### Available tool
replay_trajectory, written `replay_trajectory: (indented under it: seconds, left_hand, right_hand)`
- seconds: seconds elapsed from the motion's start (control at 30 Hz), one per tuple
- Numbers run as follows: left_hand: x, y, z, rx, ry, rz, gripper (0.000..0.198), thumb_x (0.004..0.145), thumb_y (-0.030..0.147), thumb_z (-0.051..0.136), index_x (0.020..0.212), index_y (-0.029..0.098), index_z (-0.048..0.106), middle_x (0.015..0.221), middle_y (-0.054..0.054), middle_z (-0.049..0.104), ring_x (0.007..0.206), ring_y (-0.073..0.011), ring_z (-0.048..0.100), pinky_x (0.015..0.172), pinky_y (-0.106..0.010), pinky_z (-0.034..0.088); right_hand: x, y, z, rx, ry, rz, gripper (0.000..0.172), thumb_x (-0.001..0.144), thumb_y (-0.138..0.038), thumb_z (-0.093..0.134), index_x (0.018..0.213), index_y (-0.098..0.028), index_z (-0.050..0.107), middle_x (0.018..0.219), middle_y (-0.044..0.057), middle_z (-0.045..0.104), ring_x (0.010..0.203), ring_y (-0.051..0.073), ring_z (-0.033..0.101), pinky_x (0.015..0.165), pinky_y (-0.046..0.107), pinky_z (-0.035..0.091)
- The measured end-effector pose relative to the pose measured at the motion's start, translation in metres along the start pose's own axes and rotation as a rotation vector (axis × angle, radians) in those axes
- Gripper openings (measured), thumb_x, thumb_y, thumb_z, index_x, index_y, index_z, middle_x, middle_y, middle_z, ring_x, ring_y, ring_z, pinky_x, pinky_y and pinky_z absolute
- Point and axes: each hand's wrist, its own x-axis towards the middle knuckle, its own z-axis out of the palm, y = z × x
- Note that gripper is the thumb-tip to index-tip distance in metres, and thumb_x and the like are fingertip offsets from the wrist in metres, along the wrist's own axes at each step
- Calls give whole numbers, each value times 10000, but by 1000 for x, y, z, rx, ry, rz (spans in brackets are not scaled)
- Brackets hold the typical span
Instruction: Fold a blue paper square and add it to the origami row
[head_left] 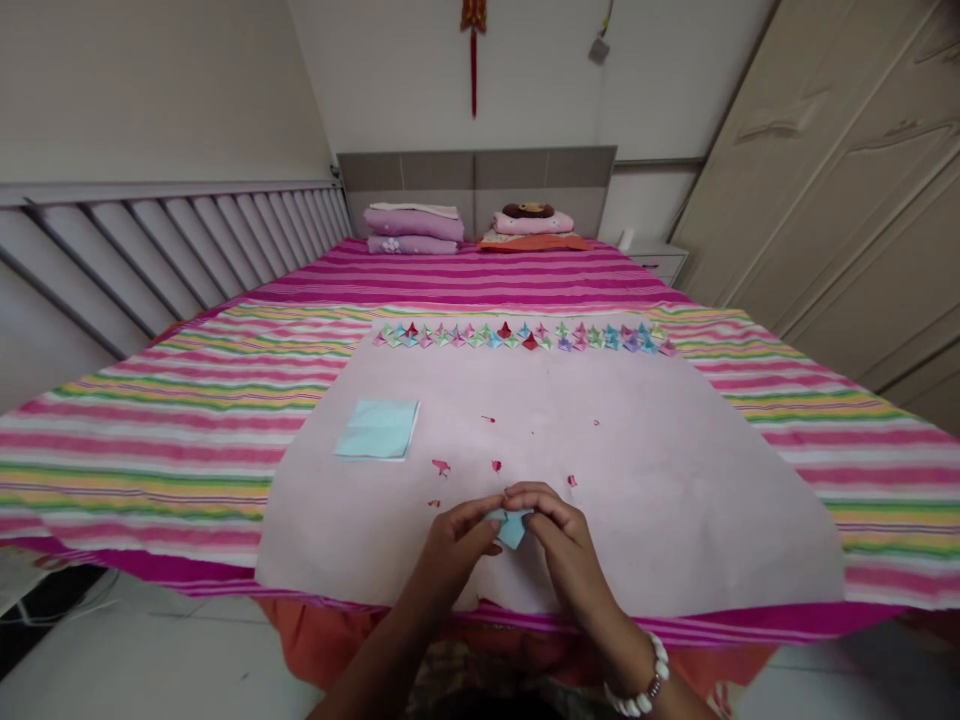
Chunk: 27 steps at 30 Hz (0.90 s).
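Observation:
My left hand (459,535) and my right hand (559,530) meet over the near edge of a large pale pink sheet (637,470) spread on the bed. Both pinch a small folded light blue paper piece (512,528) between their fingertips. A white bead bracelet (643,688) circles my right wrist. To the left lies a flat stack of light blue paper squares (377,429). Along the sheet's far edge runs a row of several small folded paper shapes (525,336) in pink, red, green and blue.
Tiny red paper scraps (441,466) dot the sheet ahead of my hands. The bed carries a striped pink cover (150,420). Folded bedding (414,229) and a pillow stack (532,226) sit at the headboard. A slatted rail (187,240) stands left, wardrobe doors (847,180) right.

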Motion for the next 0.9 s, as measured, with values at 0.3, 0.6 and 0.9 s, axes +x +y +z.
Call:
replay_trajectory:
  seconds: [0.3, 0.6, 0.9]
  left_hand:
    - [4, -5, 4, -131, 153, 91, 378, 598, 308, 768, 936, 154, 697, 798, -52, 737, 778, -197, 660, 707, -282, 502]
    - [6, -4, 5, -145, 181, 93, 454, 600, 273, 757, 1014, 135, 634, 794, -41, 723, 734, -169, 638, 695, -269, 483]
    - [9, -9, 0, -174, 114, 55, 197, 672, 325, 727, 670, 146, 645, 622, 14, 623, 605, -108, 519, 617, -229, 401]
  right_hand:
    - [-1, -1, 12, 127, 89, 180, 344, 599, -360, 792, 877, -209, 656, 833, 33, 627, 687, 172, 568, 616, 294, 454]
    - [-1, 3, 13, 149, 33, 290, 341, 594, -424, 783, 590, -159, 568, 506, -49, 497, 487, 91, 426, 491, 219, 323]
    - [0, -1, 13, 120, -14, 308, 317, 605, -426, 774, 610, -154, 611, 511, -45, 509, 483, 94, 440, 485, 217, 327]
